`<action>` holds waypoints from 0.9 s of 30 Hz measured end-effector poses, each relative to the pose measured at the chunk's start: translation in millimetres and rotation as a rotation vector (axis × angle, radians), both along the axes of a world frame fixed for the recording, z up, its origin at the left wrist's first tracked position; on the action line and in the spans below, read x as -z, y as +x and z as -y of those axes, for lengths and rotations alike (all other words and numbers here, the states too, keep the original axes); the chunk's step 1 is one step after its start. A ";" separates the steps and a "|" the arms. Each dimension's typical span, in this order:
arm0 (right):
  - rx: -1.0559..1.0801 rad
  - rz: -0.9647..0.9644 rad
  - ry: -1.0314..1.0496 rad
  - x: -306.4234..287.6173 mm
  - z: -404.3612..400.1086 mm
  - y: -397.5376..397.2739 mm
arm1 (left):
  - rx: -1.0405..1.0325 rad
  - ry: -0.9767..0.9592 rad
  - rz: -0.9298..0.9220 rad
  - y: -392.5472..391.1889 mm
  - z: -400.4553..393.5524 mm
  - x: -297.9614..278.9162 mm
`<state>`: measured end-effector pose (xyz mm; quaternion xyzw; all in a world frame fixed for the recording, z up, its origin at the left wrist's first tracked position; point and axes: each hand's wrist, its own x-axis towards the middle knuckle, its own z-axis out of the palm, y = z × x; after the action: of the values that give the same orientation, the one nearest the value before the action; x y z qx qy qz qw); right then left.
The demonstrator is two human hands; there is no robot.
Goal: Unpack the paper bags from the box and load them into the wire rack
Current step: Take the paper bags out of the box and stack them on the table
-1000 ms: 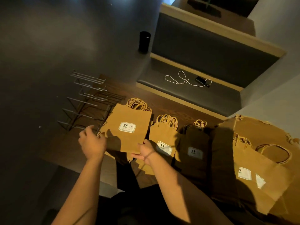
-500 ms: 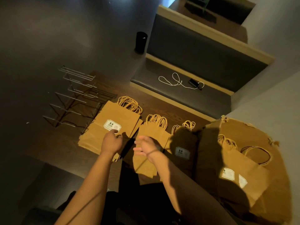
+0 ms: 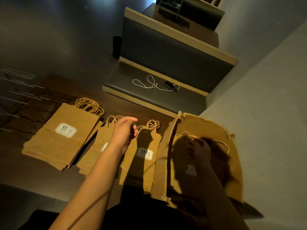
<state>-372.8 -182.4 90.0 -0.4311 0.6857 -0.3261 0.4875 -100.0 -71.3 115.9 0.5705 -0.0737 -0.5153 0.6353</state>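
Three stacks of paper bags point(image 3: 64, 135) lie unpacked on the surface point(image 3: 41, 176), the wire rack point(image 3: 18, 95) at its left edge holds none, the right hand point(image 3: 198, 151) reaches into the box point(image 3: 166, 163), its grip too dark to tell, and the left hand point(image 3: 125, 131) hovers relaxed, holding nothing.

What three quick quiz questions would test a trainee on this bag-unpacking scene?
1. True or false: the wire rack already holds bags.
2. How many piles of paper bags lie on the table outside the box?
3. Which hand reaches into the box: A) left hand B) right hand?

Key: 1. False, none show in it. 2. Three: left pile, middle pile, right pile. 3. B; whether it grips anything is too dark to tell.
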 end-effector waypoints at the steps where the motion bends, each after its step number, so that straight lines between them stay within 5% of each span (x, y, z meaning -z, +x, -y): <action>1: -0.014 -0.035 0.063 17.5 5.9 -21.9 | 0.053 -0.035 -0.054 -17.1 5.6 -3.4; 5: -0.266 -0.227 0.371 94.2 -3.6 -64.5 | 0.219 -0.082 -0.139 -88.9 20.3 -8.6; 8: -0.262 -0.329 0.393 188.6 -3.3 -75.8 | 0.256 -0.049 -0.009 -136.3 25.7 -9.1; 14: -0.267 -0.318 0.318 113.7 -28.9 -32.3 | 0.387 0.022 0.204 -173.0 25.4 8.5; 19: -0.270 -0.096 0.168 89.5 -13.7 -45.8 | 0.502 0.070 0.309 -182.1 25.6 10.3; 23: -0.359 0.220 -0.003 23.8 -11.7 -54.3 | 0.647 0.116 0.192 -184.9 26.3 -0.5; 27: -0.738 0.366 0.178 -25.8 -30.9 -55.2 | 0.646 0.086 0.024 -180.0 26.1 -6.0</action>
<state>-427.9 -151.5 115.8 -0.5391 0.4129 -0.1402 0.7206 -280.0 -97.4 121.9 0.5500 -0.2368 -0.6860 0.4133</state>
